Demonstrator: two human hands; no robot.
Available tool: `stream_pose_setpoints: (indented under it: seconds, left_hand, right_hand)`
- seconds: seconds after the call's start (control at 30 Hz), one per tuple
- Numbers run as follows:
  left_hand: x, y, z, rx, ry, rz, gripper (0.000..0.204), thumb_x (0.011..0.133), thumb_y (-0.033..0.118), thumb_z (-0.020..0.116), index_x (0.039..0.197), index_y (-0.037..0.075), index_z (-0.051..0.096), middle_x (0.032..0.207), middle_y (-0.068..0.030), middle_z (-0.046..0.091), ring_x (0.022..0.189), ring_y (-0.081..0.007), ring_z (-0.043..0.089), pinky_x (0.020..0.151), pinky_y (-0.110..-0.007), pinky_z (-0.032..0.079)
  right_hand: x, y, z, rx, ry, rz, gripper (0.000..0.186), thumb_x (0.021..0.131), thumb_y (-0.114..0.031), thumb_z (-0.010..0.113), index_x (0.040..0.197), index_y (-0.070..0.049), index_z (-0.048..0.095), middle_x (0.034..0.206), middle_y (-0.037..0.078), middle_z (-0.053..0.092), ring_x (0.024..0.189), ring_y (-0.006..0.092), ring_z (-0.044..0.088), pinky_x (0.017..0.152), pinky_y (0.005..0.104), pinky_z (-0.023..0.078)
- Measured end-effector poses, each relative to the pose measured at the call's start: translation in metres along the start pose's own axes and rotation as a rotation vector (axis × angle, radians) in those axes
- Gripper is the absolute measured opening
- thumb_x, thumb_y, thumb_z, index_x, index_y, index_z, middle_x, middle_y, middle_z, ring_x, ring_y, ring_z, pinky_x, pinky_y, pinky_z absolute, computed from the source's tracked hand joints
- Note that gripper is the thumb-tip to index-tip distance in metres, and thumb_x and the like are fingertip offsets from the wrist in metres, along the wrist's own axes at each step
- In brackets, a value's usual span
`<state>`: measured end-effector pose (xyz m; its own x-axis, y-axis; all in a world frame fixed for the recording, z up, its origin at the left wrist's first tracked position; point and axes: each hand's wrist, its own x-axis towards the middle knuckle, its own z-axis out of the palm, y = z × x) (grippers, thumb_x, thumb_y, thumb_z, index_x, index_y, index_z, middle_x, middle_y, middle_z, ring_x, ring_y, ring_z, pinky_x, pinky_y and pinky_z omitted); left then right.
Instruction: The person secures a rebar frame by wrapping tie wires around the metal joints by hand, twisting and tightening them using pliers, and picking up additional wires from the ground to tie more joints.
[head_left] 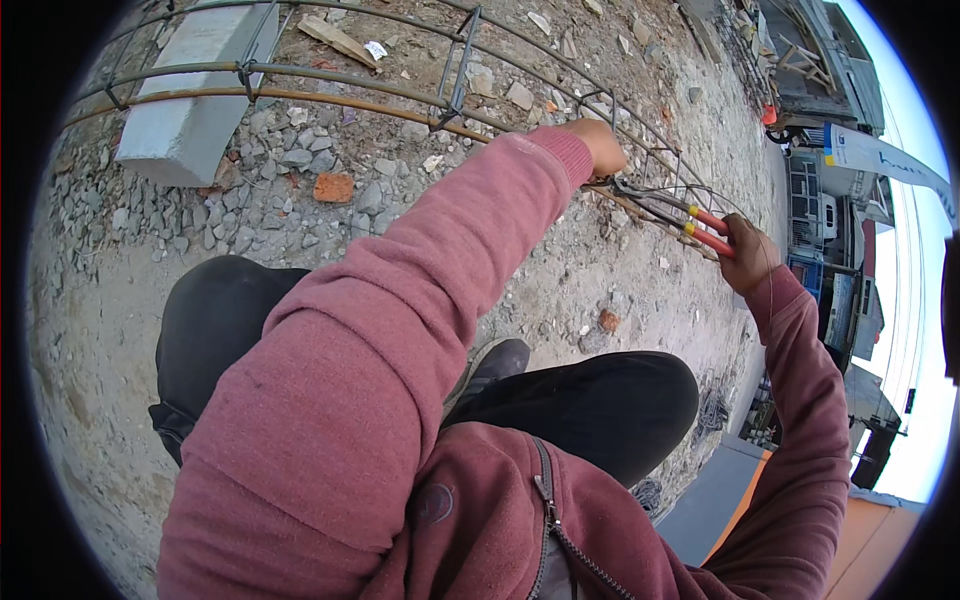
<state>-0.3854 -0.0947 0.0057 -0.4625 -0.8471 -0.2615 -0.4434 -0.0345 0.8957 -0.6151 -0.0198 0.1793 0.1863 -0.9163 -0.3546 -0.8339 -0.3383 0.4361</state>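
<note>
My right hand is closed round the orange-red handles of long-handled pincers with yellow bands. The jaws of the pincers rest by a bar of the rebar cage, close to my left hand. Thin wire loops beside my right hand and wrist. My left hand is curled at the cage's near side, just above the pincer jaws. Its fingers point away and are mostly hidden, so what they grip does not show. The cage has long bars with square stirrups, running from upper left to right.
A pale concrete block lies under the cage at the left. Gravel, a brick piece and a wooden offcut lie on the dirt. My bent knees are near the cage. A low wall stands at lower right.
</note>
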Motion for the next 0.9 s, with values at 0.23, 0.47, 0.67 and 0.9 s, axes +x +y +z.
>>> stream_pose_setpoints:
  seconds: [0.23, 0.47, 0.67, 0.9]
  left_hand:
    - [-0.014, 0.013, -0.012, -0.029, -0.118, -0.045, 0.027, 0.072, 0.024, 0.057, 0.064, 0.0, 0.067, 0.067, -0.0141, 0.065, 0.061, -0.025, 0.061, 0.06, -0.037, 0.047]
    - [-0.036, 0.021, 0.01, 0.258, 0.236, 0.089, 0.031, 0.071, 0.018, 0.054, 0.093, 0.0, 0.067, 0.085, -0.0143, 0.066, 0.079, -0.0253, 0.063, 0.076, -0.04, 0.047]
    - [-0.057, 0.032, 0.115, 0.304, 0.747, 1.058, 0.063, 0.07, 0.019, 0.055, 0.129, 0.009, 0.039, 0.114, -0.012, 0.052, 0.104, -0.0255, 0.052, 0.093, -0.045, 0.036]
    - [-0.031, 0.07, 0.088, 0.406, 0.088, 0.678, 0.01, 0.073, 0.02, 0.056, 0.066, 0.015, 0.062, 0.063, 0.0008, 0.058, 0.072, -0.0211, 0.062, 0.07, -0.039, 0.047]
  right_hand:
    - [-0.001, 0.034, 0.118, 0.761, 0.2, 0.098, 0.037, 0.065, -0.009, 0.066, 0.102, -0.007, 0.057, 0.073, 0.009, 0.058, 0.068, 0.023, 0.058, 0.065, 0.0308, 0.045]
    - [-0.01, 0.01, 0.055, 0.452, 0.023, 0.06, 0.03, 0.071, -0.012, 0.067, 0.1, -0.006, 0.062, 0.077, 0.008, 0.061, 0.07, 0.0193, 0.06, 0.066, 0.0301, 0.046]
    - [-0.041, -0.029, 0.02, 1.835, -1.22, 0.492, 0.026, 0.072, -0.017, 0.073, 0.08, 0.004, 0.059, 0.058, 0.004, 0.052, 0.051, 0.0158, 0.054, 0.045, 0.0312, 0.041]
    - [-0.051, -0.071, 0.006, 0.326, 0.021, 0.047, 0.039, 0.059, -0.015, 0.078, 0.087, 0.0, 0.054, 0.061, 0.006, 0.055, 0.053, 0.0172, 0.056, 0.053, 0.0322, 0.046]
